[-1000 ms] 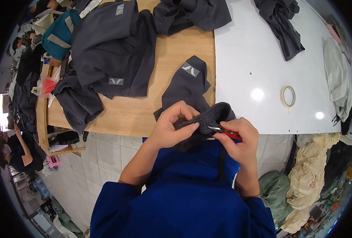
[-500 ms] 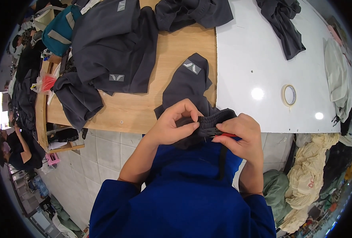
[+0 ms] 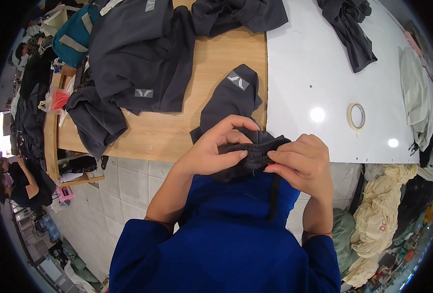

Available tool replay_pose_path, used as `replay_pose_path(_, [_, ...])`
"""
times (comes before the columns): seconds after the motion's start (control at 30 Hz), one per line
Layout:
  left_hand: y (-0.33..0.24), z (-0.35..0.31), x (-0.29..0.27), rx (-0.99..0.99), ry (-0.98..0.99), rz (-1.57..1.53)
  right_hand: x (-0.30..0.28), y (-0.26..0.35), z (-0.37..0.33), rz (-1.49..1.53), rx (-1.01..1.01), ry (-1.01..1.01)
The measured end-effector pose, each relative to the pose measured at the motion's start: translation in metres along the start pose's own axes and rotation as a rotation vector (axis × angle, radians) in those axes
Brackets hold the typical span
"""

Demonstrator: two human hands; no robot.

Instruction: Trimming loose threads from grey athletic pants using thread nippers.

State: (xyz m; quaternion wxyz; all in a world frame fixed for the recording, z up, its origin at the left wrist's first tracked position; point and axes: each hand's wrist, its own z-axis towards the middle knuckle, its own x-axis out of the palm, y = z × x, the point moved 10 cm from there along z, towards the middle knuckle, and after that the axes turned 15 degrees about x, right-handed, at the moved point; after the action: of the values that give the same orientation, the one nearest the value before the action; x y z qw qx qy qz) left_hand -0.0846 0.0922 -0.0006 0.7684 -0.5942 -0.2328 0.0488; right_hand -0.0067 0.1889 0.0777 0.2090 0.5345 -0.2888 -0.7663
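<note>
A dark grey garment (image 3: 228, 103) with a light logo patch lies partly on the table's near edge. Its gathered elastic band (image 3: 258, 152) is lifted in front of my body. My left hand (image 3: 209, 152) pinches the band's left part between thumb and fingers. On the other side, my right hand (image 3: 305, 163) grips the band's right edge with thumb and fingertips together. Whatever else may lie inside my right palm is hidden. A dark strap or cord (image 3: 274, 198) hangs below the band against my blue top.
Dark grey garments (image 3: 138, 58) are piled at the left, with more grey cloth (image 3: 241, 17) at the back. On the white tabletop (image 3: 304, 112) lies a tape roll (image 3: 356, 116). Cream cloth (image 3: 380, 219) is heaped at the right. Another person (image 3: 23, 183) is at the far left.
My right hand has shifted slightly right and turned; the red tool that showed in it is out of sight. My left fingers have moved a little over the band.
</note>
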Motion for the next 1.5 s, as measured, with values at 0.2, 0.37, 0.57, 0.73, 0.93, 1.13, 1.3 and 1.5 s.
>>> replay_pose_path(0.2, [0.001, 0.000, 0.002, -0.001, 0.012, -0.007, 0.001, -0.002, -0.001, 0.024, -0.017, 0.016])
replay_pose_path(0.37, [0.002, 0.001, 0.002, -0.013, 0.008, -0.014, 0.002, -0.006, -0.004, 0.066, -0.014, -0.006])
replay_pose_path(0.57, [0.000, -0.001, 0.003, -0.008, -0.003, 0.077, 0.009, -0.034, -0.014, 0.529, 0.328, -0.055])
replay_pose_path(0.73, [0.003, -0.001, -0.002, -0.032, -0.069, 0.158, 0.052, -0.058, -0.015, 0.392, 0.527, 0.122])
replay_pose_path(0.93, [0.000, -0.012, -0.036, 0.019, -0.295, 0.278, 0.064, -0.072, -0.018, 0.608, 0.610, 0.155])
replay_pose_path(1.13, [-0.009, -0.003, -0.008, 0.115, 0.019, 0.722, 0.069, -0.095, -0.020, 0.828, 0.746, 0.089])
replay_pose_path(1.3, [-0.020, -0.006, -0.008, 0.281, 0.003, 0.975, 0.070, -0.100, -0.017, 0.841, 0.759, -0.011])
replay_pose_path(1.5, [-0.019, -0.009, -0.026, 0.268, -0.152, 0.986, 0.079, -0.106, -0.015, 0.820, 0.767, 0.005])
